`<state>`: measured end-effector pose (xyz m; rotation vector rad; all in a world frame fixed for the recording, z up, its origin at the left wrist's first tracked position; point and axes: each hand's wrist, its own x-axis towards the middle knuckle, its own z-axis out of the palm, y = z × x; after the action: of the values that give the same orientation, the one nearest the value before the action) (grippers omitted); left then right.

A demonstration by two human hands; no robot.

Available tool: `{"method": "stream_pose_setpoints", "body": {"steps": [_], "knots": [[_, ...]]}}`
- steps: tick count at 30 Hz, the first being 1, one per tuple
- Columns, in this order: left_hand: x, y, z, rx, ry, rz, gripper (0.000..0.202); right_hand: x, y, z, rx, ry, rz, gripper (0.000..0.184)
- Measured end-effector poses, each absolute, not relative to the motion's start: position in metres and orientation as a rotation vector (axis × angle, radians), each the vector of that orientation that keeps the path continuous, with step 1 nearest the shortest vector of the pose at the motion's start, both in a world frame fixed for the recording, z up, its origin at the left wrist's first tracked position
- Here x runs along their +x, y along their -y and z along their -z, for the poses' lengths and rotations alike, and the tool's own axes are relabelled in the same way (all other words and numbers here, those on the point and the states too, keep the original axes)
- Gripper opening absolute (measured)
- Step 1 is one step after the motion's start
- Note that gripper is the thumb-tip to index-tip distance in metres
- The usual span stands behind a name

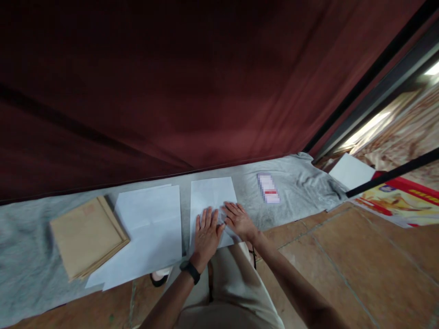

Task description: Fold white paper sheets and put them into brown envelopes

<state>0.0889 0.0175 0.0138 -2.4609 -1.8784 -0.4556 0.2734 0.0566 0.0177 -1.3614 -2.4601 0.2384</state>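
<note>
A white sheet of paper (pixel 209 192) lies on the grey cloth right in front of me. My left hand (pixel 206 232), with a dark watch at the wrist, rests flat on it with fingers stretched out. Beside it my right hand (pixel 238 221) also presses on the paper near its right edge, fingers extended. The thumbs come close together. To the left are more white sheets (pixel 151 224), overlapping each other, and a stack of brown envelopes (pixel 89 233) partly covers them.
Grey cloth (pixel 291 183) covers the long narrow surface. A blurred pale strip with a red band (pixel 269 188) lies on the right. A dark red curtain (pixel 206 91) hangs behind. At right stand a black bar (pixel 394 172) and a colourful printed box (pixel 401 198) above the tiled floor (pixel 336 260).
</note>
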Motion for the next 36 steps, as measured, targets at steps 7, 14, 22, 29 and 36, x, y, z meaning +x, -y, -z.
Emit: {"method": "stream_pose_setpoints", "body": {"steps": [7,14,22,29,36], "knots": [[0.089,0.017,-0.019,-2.532,1.922,0.365,0.06,0.24,-0.09,-0.018,-1.199,2.52,-0.228,0.047],[0.076,0.04,-0.029,-2.663,1.754,0.253,0.07,0.254,-0.124,-0.014,-1.309,2.483,-0.18,0.045],[0.053,0.033,-0.033,-2.714,1.663,0.216,0.048,0.284,-0.107,-0.014,-1.436,2.321,-0.234,0.045],[0.039,0.032,-0.039,-2.782,1.624,0.215,0.062,0.306,-0.022,-0.023,-1.198,2.428,-0.451,0.051],[0.035,0.024,-0.04,-2.833,1.645,0.223,0.052,0.319,0.006,-0.034,-1.124,2.532,-0.566,0.067]]}}
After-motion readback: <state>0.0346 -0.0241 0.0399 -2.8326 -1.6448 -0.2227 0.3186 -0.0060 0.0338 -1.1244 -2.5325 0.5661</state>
